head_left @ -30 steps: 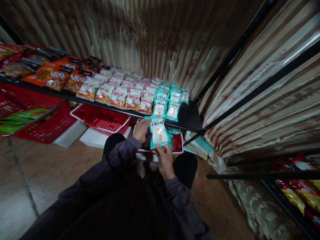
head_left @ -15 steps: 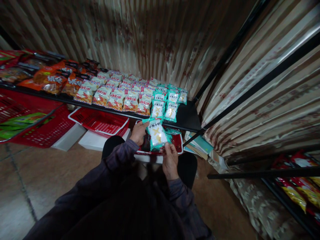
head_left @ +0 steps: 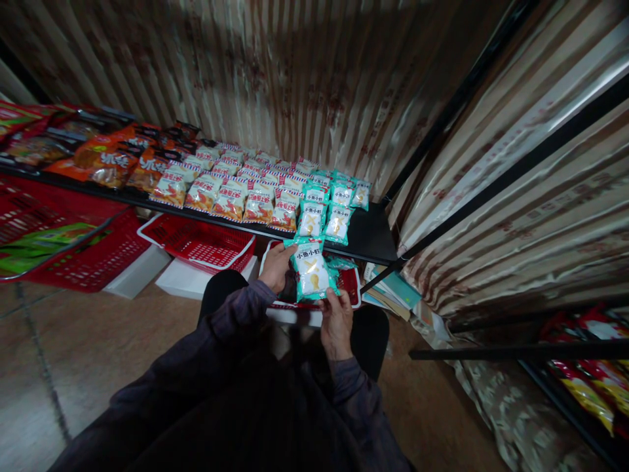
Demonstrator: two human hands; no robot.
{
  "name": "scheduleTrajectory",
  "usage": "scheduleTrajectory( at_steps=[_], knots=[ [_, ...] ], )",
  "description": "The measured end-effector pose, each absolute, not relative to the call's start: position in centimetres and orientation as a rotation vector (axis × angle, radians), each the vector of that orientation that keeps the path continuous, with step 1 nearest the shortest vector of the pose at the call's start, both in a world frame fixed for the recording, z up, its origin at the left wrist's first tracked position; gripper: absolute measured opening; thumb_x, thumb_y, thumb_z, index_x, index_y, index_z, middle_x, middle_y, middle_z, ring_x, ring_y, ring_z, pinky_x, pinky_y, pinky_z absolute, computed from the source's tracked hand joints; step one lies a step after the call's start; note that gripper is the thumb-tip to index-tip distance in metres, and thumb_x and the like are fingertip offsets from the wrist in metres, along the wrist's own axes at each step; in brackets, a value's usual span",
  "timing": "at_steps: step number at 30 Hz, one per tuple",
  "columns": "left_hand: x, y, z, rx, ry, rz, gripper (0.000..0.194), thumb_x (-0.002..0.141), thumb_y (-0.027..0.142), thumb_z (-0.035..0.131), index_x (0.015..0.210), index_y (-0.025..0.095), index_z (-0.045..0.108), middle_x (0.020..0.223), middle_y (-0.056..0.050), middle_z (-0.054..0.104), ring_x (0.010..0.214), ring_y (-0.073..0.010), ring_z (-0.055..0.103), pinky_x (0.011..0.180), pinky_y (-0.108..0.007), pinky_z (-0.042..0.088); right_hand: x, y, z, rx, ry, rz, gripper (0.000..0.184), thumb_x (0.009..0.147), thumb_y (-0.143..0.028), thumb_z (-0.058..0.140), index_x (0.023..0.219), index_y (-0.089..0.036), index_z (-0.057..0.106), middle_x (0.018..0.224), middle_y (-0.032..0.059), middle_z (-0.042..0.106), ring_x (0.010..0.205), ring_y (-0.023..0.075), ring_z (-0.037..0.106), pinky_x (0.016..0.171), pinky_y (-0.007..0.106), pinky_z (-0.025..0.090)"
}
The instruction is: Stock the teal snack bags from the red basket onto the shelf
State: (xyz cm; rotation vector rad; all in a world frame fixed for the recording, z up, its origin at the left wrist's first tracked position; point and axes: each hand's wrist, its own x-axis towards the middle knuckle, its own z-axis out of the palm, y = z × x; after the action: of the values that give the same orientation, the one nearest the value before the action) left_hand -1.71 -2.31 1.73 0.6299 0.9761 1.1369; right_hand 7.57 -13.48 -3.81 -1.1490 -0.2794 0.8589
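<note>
A teal and white snack packet is held upright between both hands, just below the front edge of the black shelf. My left hand grips its upper left edge, fingers curled. My right hand pinches its lower edge from beneath. More teal packets lie in rows at the shelf's right end, directly above the held one. Behind the packet a red basket holds further teal packets, partly hidden by my hands.
White and red snack packets and orange bags fill the shelf to the left. Red baskets sit on white boxes on the floor. Striped curtain covers the walls. Another shelf with red and yellow bags stands at lower right.
The held packet has shifted slightly, staying between both hands below the shelf edge. The view has drifted a little; both hands keep their grip.
</note>
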Motion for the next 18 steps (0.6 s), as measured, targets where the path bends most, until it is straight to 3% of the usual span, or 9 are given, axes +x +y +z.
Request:
scheduleTrajectory(
  at_steps=[18],
  knots=[
    [-1.72,-2.14,1.89,0.678,0.968,1.129,0.028,0.052,0.032,0.081,0.067,0.016,0.064,0.066,-0.002,0.069,0.069,-0.0169,0.064,0.063,-0.025,0.045,7.67,-13.20,-4.52,-1.165,-0.284,0.802,0.034,0.062,-0.039,0.075,0.082,-0.023,0.054,0.068,-0.0079,0.055,0.060,0.0085,0.051,0.058,0.021,0.045]
  ],
)
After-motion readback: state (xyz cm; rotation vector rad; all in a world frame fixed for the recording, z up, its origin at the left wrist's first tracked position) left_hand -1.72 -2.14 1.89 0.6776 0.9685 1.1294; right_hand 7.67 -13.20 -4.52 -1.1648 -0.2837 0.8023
